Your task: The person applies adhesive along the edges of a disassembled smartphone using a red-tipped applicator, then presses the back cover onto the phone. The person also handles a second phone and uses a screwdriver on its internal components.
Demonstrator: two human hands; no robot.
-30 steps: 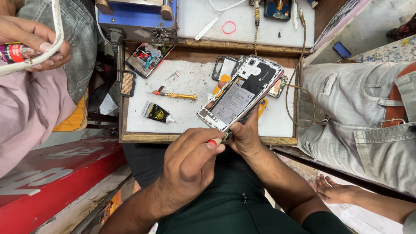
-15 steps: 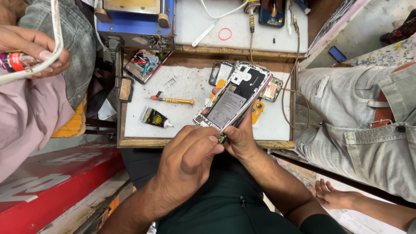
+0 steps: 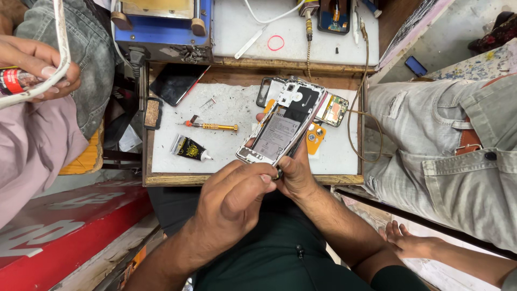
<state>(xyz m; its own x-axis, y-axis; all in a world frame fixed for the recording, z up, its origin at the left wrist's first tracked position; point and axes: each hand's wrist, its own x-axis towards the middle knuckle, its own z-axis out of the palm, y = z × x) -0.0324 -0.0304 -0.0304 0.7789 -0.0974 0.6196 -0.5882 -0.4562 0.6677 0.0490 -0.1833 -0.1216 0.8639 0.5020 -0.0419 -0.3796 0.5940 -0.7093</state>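
Phone [image 3: 281, 129], opened with its back removed, sits tilted above the white work mat [image 3: 226, 156], propped from beneath by our right hand [image 3: 295, 175], whose fingers clasp its lower right edge. Our left hand [image 3: 234, 196] is clenched in a pinch at the phone's bottom corner; something small and dark shows between the fingertips, but we cannot tell what it is. Against the frames of a second earlier, we note the phone has come lower and nearer to us, and the left hand has closed in tighter on that corner, so we judge the work is now concentrated on the bottom edge. The phone's lower end overhangs the wooden front edge of the bench [image 3: 177, 179]. To the left the mat is mostly open: a small screwdriver [image 3: 211, 126] and a black glue tube [image 3: 190, 148] lie well apart from the hands. To the right, an orange part [image 3: 314, 137] and a small circuit board [image 3: 334, 110] lie just beside the phone, leaving little room there. Another person's hand [image 3: 37, 67] holds a white band at far left, well apart.
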